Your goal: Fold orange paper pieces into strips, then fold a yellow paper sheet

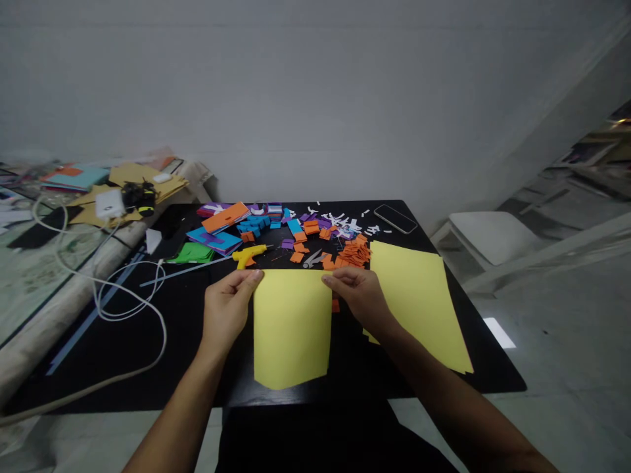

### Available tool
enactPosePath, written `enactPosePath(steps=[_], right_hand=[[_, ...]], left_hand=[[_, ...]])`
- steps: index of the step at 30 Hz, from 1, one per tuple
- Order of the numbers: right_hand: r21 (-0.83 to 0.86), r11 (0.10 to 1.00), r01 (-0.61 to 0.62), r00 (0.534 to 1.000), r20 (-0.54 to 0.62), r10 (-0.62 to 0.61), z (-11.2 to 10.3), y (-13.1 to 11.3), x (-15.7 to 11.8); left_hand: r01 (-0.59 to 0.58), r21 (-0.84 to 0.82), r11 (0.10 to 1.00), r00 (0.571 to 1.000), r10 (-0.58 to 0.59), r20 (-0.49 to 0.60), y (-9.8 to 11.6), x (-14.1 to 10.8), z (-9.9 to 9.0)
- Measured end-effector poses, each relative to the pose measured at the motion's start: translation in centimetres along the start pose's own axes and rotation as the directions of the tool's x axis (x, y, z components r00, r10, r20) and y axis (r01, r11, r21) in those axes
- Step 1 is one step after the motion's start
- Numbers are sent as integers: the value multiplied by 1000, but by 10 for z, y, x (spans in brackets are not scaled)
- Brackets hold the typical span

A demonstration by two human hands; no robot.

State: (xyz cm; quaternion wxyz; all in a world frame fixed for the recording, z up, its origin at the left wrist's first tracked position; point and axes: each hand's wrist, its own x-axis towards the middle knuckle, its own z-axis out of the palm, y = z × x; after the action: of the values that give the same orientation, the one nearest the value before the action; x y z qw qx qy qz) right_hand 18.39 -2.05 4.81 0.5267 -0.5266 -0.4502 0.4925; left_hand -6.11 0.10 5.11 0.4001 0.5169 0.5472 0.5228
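Note:
A yellow paper sheet (292, 328) is held up by its top corners over the black table (197, 387). Thumb and fingers of my left hand (229, 309) pinch the top left corner. At the top right corner, my right hand (362, 295) pinches the sheet the same way. The paper's lower edge comes to a blunt point near the table's front. More yellow sheets (419, 302) lie stacked to the right, partly under my right forearm. Just beyond the held sheet are a yellow glue gun (249, 253), scissors (311, 260) and folded orange paper pieces (353, 252).
Blue folded pieces (254, 225) and white scraps (345, 223) are scattered at the back, with a phone (395, 219) at the back right. A white cable (162, 328) loops across the left side. A white stool (486, 236) stands right of the table.

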Motion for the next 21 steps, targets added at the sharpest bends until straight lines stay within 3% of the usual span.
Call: enactPosePath(steps=[5,11,15,21], right_hand=[[56,998,-37,998,-46,40,-4,3,-5],[76,996,-49,992,-110,57,-13,7,-12],[103,993,-56,992,-107,67,-13,12,-15],[129,988,-82,994,-66,91,-12,14,-16]], left_hand=[[30,-30,999,992,-26,124,1,1,-1],[-10,-75,997,988,21,150,8,9,-5],[77,-138,987,965,-39,260,0,14,6],[112,-22,993,937,-98,337,-14,18,19]])
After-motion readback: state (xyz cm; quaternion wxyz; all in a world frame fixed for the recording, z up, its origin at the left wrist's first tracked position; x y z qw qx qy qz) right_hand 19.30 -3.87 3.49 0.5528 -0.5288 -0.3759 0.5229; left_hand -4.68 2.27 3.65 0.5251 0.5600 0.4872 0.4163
